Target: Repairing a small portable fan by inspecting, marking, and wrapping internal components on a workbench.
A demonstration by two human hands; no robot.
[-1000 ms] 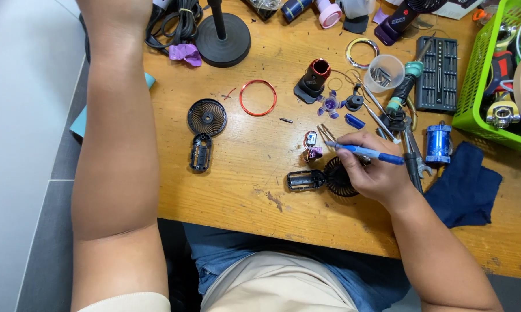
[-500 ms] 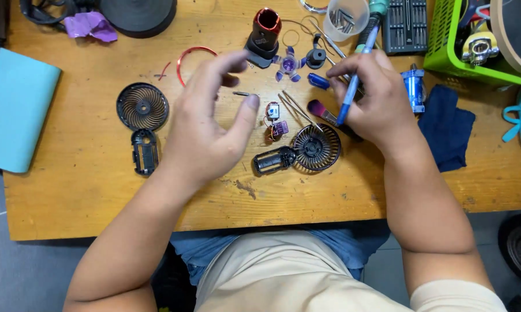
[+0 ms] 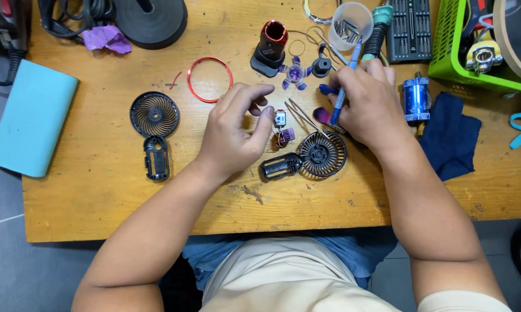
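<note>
Bench (image 3: 99, 196) covered in a stripped-down handheld fan. Largest first: teal case (image 3: 32, 118) at the left edge, green basket (image 3: 456, 52) top right, black disc base (image 3: 150, 20) top, dark cloth (image 3: 451, 141) right.

Fan parts mid-table: rear shell with grille (image 3: 306, 160) lies flat right in front of the person, just beside both hands. Front grille (image 3: 154, 114) and a black housing piece (image 3: 156, 157) sit well apart to the left. Red ring (image 3: 209, 79), red-topped motor body (image 3: 270, 46), purple blade (image 3: 295, 73), blue cylinder (image 3: 415, 98), bit tray (image 3: 411, 30), cup of bits (image 3: 350, 23) further back.

Left hand (image 3: 231, 136): empty, fingers curled loosely, index tip closing toward the small circuit board (image 3: 281, 120) with purple part under it; contact looks near but can't tell if touching.

Right hand (image 3: 367, 104): clamped on a blue screwdriver (image 3: 344, 81), tip pointing down toward the area beside the shell; tip itself hidden behind the hand.

Read: mid-disassembly or refit, working on the board and wiring next to the shell. Next move likely needs a fine pinch on the board with the left while the driver steadies or seats a screw. Risk: tugging the thin leads.
</note>
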